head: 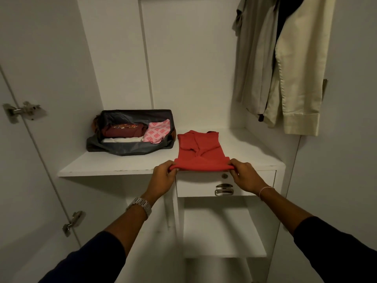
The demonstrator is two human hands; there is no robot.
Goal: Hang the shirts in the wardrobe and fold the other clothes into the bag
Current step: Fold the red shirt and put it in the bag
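Note:
A red garment [201, 153] lies partly folded on the white wardrobe shelf [114, 164], its near edge at the shelf front. My left hand [164, 177] pinches its near left corner and my right hand [243, 174] pinches its near right corner. To the left on the same shelf stands an open dark grey bag [132, 149]. Inside it lie a folded maroon piece [122, 130], a white piece [120, 139] and a pink patterned piece [156, 132]. Shirts hang at the upper right: a grey-green one [255, 58] and a cream one [299, 78].
Below the shelf front sits a white drawer [195, 186] with a metal handle [224, 189] and a lock. A lower shelf [222, 231] lies beneath it. The open wardrobe door [30, 160] with metal hinges stands at the left.

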